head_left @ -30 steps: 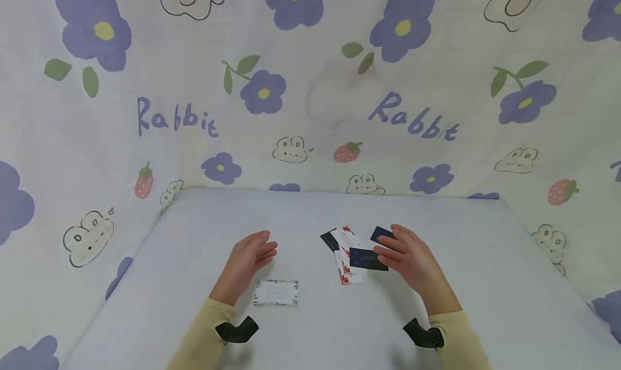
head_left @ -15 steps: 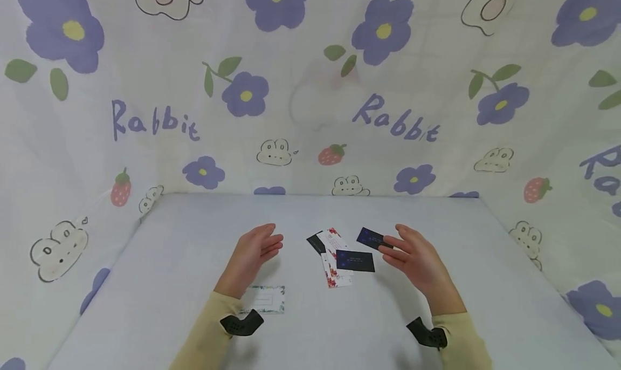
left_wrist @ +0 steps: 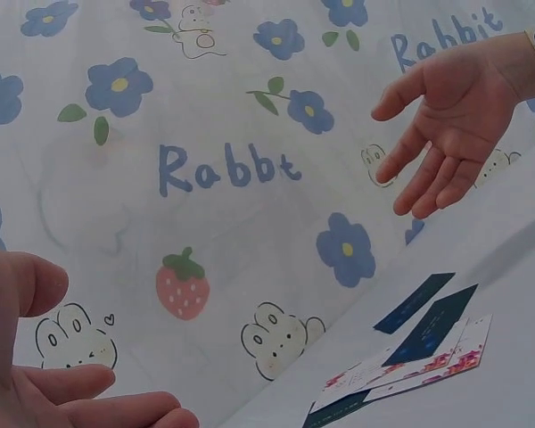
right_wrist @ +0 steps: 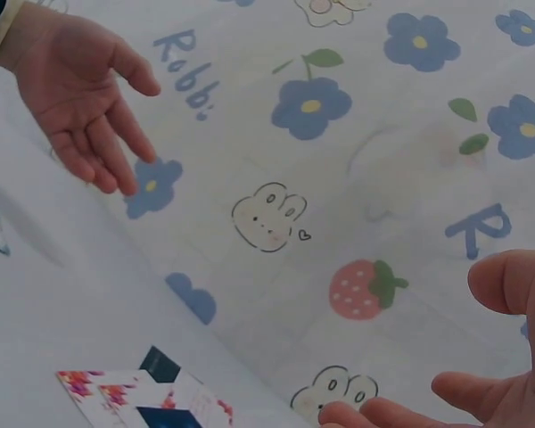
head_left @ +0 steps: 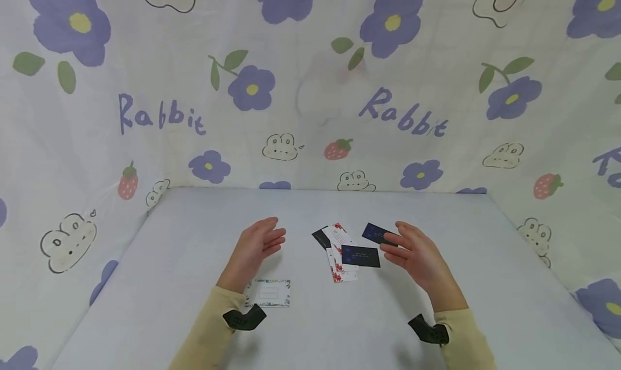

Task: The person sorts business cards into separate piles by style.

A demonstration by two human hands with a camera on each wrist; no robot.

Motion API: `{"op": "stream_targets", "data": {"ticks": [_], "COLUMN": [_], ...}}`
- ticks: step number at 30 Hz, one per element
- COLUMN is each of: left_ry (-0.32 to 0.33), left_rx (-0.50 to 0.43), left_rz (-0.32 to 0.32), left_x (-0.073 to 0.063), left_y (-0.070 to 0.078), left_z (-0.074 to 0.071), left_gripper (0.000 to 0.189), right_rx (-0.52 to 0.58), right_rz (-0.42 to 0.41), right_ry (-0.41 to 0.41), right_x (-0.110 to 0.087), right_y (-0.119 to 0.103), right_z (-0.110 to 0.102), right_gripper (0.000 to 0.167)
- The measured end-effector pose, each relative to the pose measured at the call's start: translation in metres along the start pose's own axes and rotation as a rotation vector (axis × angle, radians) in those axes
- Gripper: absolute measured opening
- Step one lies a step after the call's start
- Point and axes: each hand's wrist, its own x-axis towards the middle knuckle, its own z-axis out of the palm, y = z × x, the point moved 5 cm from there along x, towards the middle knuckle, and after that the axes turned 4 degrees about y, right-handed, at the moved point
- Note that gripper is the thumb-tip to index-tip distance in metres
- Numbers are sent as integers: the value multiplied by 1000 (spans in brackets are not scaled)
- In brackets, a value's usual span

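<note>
My left hand point(head_left: 254, 248) hovers above the table with relaxed, parted fingers and nothing in it. Below its wrist lies a white card with a leafy border point(head_left: 268, 293), partly covered by the sleeve. Facing it, my right hand point(head_left: 414, 259) is also raised, palm inward and fingers loosely extended, holding nothing. Its fingertips overlap a dark blue card point(head_left: 375, 233) in the head view. Between the hands, a loose pile has another dark blue card point(head_left: 360, 256) on top of white cards with red flowers point(head_left: 338, 235). A black card point(head_left: 321, 238) sticks out at the pile's left.
The white table point(head_left: 310, 332) reaches back to a hanging cloth point(head_left: 310, 116) printed with purple flowers, rabbits and strawberries, which also rises along both sides. A black wrist camera point(head_left: 245, 317) sits on the left sleeve, another black camera point(head_left: 429, 329) on the right.
The head view shifts slightly between frames. Both hands stay raised and apart, the left drifting a little toward the pile. The cards lie as before.
</note>
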Motion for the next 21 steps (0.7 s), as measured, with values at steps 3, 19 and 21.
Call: {"op": "stream_targets", "data": {"ticks": [3, 19, 21], "left_ry": [4, -51, -65], "left_rx": [16, 45, 60], "left_rz": [-2, -47, -59], "left_x": [0, 13, 19], "left_y": [1, -5, -9], "left_z": [2, 19, 25], "left_gripper": [53, 56, 57], "right_rx": [10, -84, -79], "right_rz": [-3, 34, 38], "right_ry": [0, -43, -68], "right_x": [0, 13, 15], "right_y": [0, 24, 32], "right_z": [-1, 36, 48], "right_gripper": [72, 64, 63]}}
